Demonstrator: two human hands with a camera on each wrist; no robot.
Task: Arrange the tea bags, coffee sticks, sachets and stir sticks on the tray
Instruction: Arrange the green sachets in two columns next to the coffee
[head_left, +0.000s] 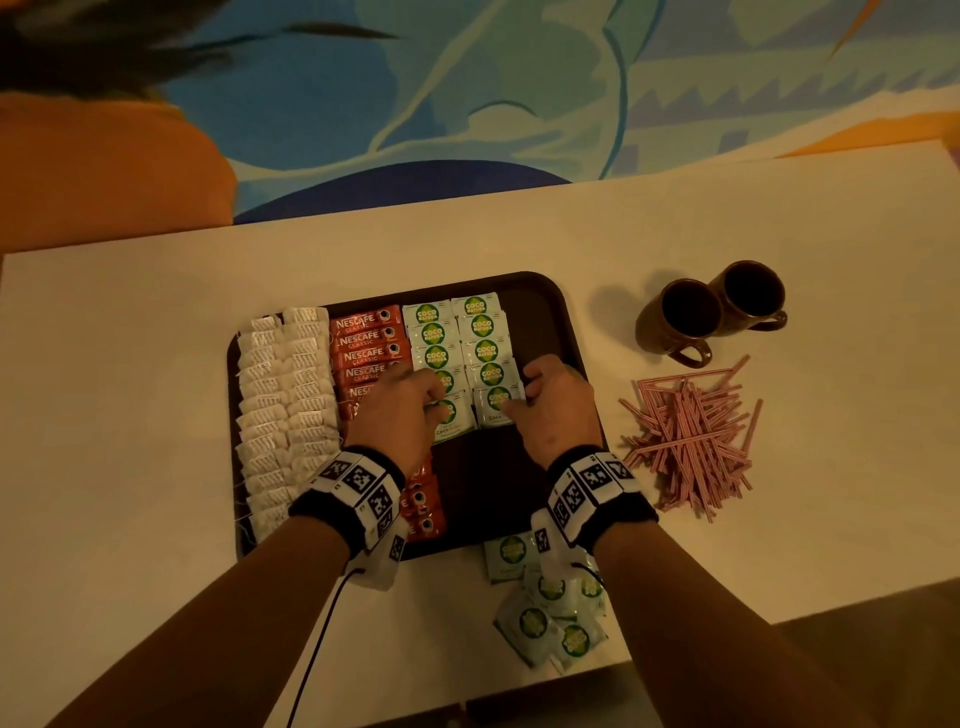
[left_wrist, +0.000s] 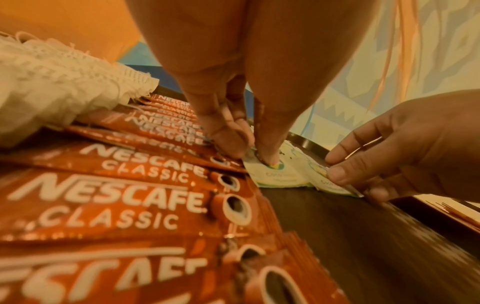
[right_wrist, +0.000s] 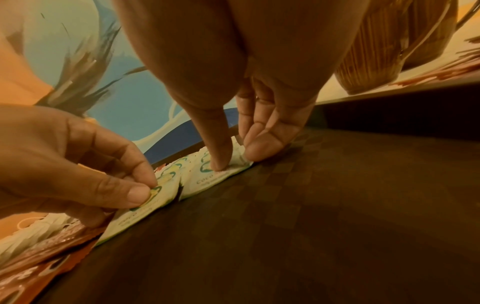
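Note:
On the dark brown tray lie two columns of white tea bags, a column of red coffee sticks and two columns of green-and-white sachets. My left hand pinches the nearest sachet of the left column, thumb pressing on its face. My right hand pinches the nearest sachet of the right column, thumb on top and fingers at its right edge. The two sachets lie side by side, flat on the tray. Pink stir sticks lie in a heap on the table, right of the tray.
Several loose sachets lie on the white table near its front edge, under my right forearm. Two brown mugs stand at the back right. The tray's near right part is bare. A patterned carpet lies beyond the table.

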